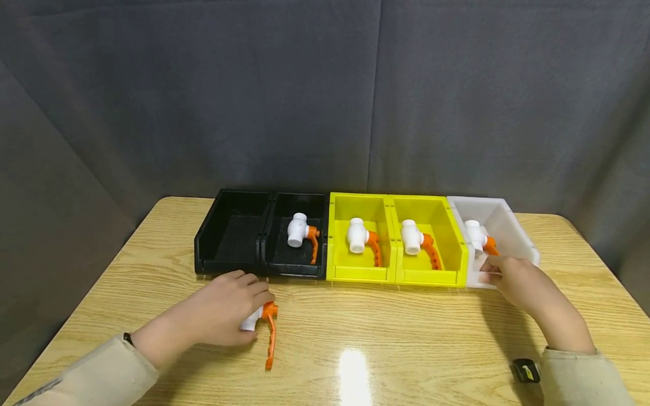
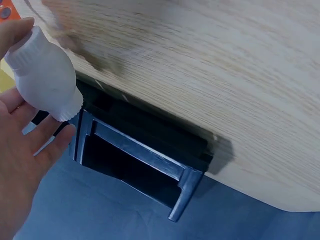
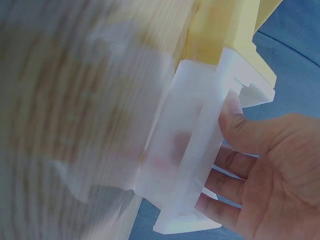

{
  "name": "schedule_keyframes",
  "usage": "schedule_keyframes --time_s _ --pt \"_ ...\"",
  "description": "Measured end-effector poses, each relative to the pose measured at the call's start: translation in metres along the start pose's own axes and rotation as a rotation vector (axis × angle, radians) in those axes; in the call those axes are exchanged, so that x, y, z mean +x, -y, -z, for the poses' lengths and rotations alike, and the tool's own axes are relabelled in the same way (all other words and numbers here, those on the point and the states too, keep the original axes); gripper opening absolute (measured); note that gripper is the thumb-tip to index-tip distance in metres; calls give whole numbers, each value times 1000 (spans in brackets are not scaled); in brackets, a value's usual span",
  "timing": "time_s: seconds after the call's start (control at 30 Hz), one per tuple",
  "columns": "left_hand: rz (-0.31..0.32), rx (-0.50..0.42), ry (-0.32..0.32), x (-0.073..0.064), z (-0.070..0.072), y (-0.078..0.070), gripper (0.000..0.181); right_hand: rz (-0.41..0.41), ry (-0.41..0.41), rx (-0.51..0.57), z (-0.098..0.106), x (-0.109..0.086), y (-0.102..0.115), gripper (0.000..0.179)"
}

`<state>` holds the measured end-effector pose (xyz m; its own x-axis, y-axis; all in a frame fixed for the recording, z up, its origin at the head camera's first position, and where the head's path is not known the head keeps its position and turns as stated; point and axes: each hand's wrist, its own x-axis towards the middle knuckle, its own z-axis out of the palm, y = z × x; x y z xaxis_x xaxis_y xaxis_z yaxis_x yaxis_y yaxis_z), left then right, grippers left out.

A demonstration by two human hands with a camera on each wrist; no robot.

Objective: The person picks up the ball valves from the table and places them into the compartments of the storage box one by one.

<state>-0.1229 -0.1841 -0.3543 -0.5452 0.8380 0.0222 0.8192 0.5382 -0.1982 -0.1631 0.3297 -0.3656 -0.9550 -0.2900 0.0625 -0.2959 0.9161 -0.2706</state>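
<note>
At the table's front left, my left hand (image 1: 231,307) grips a white ball valve (image 2: 47,75) by its body, thumb on one end and fingers around it. Its orange lever (image 1: 271,344) points toward me. On the far right, my right hand (image 1: 523,282) reaches over the low front wall of a white bin (image 3: 200,145). A second white valve (image 1: 475,235) lies in that bin, its orange lever (image 1: 491,246) partly hidden by the hand. In the right wrist view the fingers are extended and loosely bent, their tips hidden behind the bin's wall.
Left of the white bin stand two yellow bins (image 1: 360,274) and two black bins (image 1: 228,265) in one row. Both yellow bins and the right black bin each hold a white valve (image 1: 297,231) with an orange lever. A small black object (image 1: 526,370) lies beside the right sleeve.
</note>
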Motion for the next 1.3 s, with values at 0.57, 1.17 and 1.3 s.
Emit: schedule_keyframes --time_s 0.57,1.17,1.3 --pt "31 2 -103 -12 7 11 51 -4 0 3 -1 -1 0 12" --pt "65 37 -197 -18 34 30 54 -16 17 12 0 0 0 11" --pt "82 49 -198 -18 40 35 52 -19 17 7 0 0 1 12"
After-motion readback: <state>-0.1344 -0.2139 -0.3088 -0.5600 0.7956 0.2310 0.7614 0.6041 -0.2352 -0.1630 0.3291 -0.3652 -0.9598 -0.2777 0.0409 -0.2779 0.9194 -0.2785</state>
